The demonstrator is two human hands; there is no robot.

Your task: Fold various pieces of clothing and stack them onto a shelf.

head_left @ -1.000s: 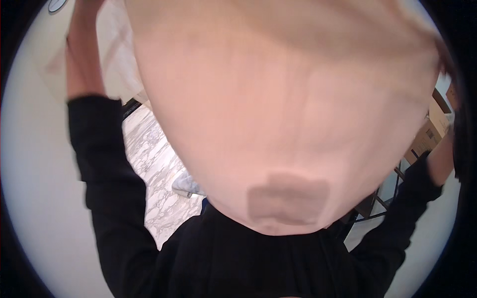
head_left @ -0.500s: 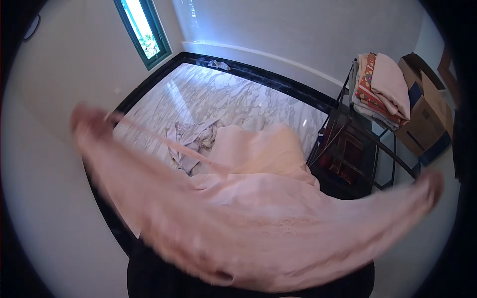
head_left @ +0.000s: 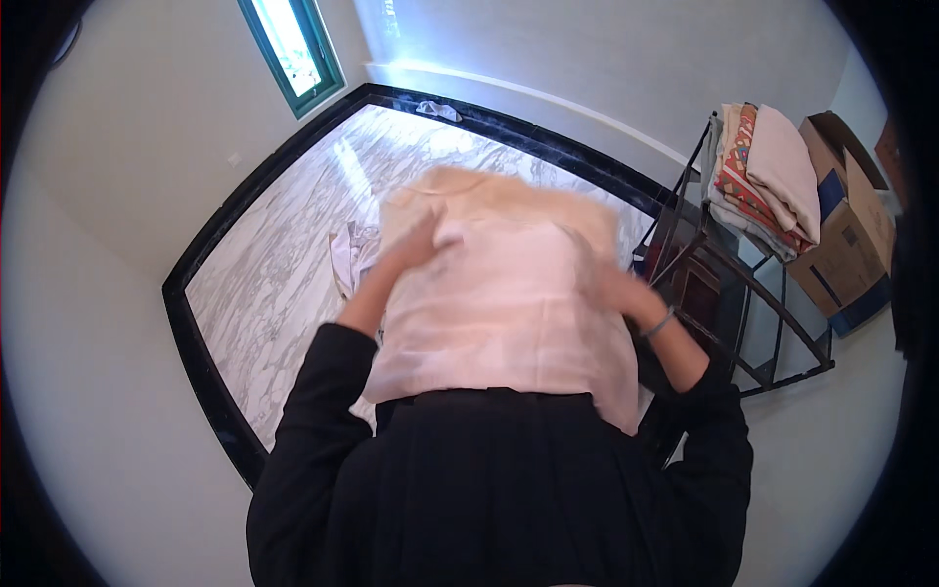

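A pale pink cloth (head_left: 489,303) spreads out in front of my waist, its near edge against my black clothing. A peach-coloured cloth (head_left: 509,191) shows beyond its far edge, blurred. My left hand (head_left: 428,240) is over the pink cloth's far left part, fingers apart, with nothing visibly held. At the cloth's right edge is my right hand (head_left: 621,293), its fingers smeared by motion and partly lost against the fabric. Whether it grips the cloth cannot be made out. A crumpled pale lilac cloth (head_left: 350,256) lies on the floor to the left, mostly covered.
On the right stands a dark metal rack (head_left: 773,303) bearing a stack of folded cloths (head_left: 768,181). A cardboard box (head_left: 846,245) is behind it. A small whitish cloth (head_left: 438,112) lies by the far wall on the marble floor (head_left: 274,293).
The pink cloth, stretched wide between both raised hands before, now lies lower and narrower. Both hands have come inward. The peach-coloured cloth appears farther forward, covering more of the lilac one.
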